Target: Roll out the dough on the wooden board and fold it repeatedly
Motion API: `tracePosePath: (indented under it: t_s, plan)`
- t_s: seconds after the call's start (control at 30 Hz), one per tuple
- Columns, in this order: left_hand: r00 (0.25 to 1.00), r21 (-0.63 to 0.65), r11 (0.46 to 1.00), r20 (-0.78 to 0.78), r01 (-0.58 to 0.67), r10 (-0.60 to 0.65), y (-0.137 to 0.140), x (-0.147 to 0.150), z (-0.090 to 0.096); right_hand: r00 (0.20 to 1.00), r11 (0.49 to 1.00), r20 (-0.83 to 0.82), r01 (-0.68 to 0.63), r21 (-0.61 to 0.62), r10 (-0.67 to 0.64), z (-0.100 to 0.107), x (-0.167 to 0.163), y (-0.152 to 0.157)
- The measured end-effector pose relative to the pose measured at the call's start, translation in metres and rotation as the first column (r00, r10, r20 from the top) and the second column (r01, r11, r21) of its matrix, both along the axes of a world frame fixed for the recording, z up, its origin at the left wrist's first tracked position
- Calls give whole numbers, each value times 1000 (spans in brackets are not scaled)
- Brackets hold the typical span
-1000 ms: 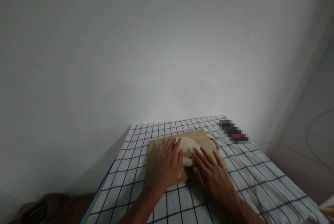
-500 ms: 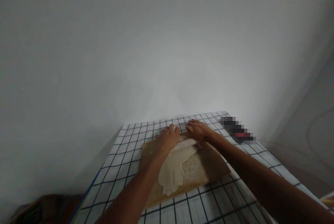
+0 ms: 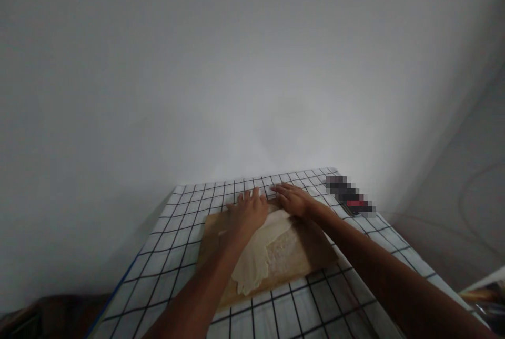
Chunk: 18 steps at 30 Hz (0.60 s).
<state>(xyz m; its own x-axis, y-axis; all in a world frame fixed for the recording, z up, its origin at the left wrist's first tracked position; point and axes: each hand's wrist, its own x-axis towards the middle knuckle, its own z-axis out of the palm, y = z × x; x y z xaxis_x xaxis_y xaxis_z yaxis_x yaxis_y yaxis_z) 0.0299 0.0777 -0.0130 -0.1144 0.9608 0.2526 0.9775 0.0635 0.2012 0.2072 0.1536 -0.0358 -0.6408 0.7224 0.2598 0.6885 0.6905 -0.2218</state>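
Note:
A sheet of pale dough (image 3: 252, 265) lies on a wooden board (image 3: 315, 262), its ragged edge toward me. My left hand (image 3: 252, 210) is palm down over the far part of the dough, fingers stretched forward and slightly apart. Beside it on the right, my right hand (image 3: 294, 199) lies flat near the board's far edge, its fingers extended to the left. A brown wooden piece, perhaps a rolling pin (image 3: 272, 202), shows between the hands. Most of it is hidden beneath them, so I cannot tell its full shape.
The board rests on a table with a white, black-checked cloth (image 3: 177, 228). A blurred-out dark and red object (image 3: 351, 197) lies at the table's right edge. A pale wall (image 3: 252, 91) rises behind. Dark items (image 3: 51, 315) sit low at the left.
The fingers of my left hand have straightened from a more curled pose. My right hand has flattened a little. The whole view has shifted slightly, so the board appears further left.

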Motion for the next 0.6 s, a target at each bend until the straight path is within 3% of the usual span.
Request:
tracePosePath:
  t_s: [0.1, 0.23, 0.4, 0.6]
  plan:
    - [1000, 64, 998, -23, 16, -15, -14, 7, -2, 995, 995, 22, 93, -18, -93, 3, 8, -25]
    - [997, 126, 991, -71, 41, -32, -39, 17, -6, 982, 981, 11, 186, 47, -187, 10, 15, -65]
    - [980, 201, 969, -162, 146, -114, -70, 24, -14, 979, 972, -67, 201, 122, -194, 7, 23, -110]
    - [949, 213, 933, 64, 290, -310, -92, 12, 0, 979, 975, -96, 188, 121, -177, 5, 27, -126]
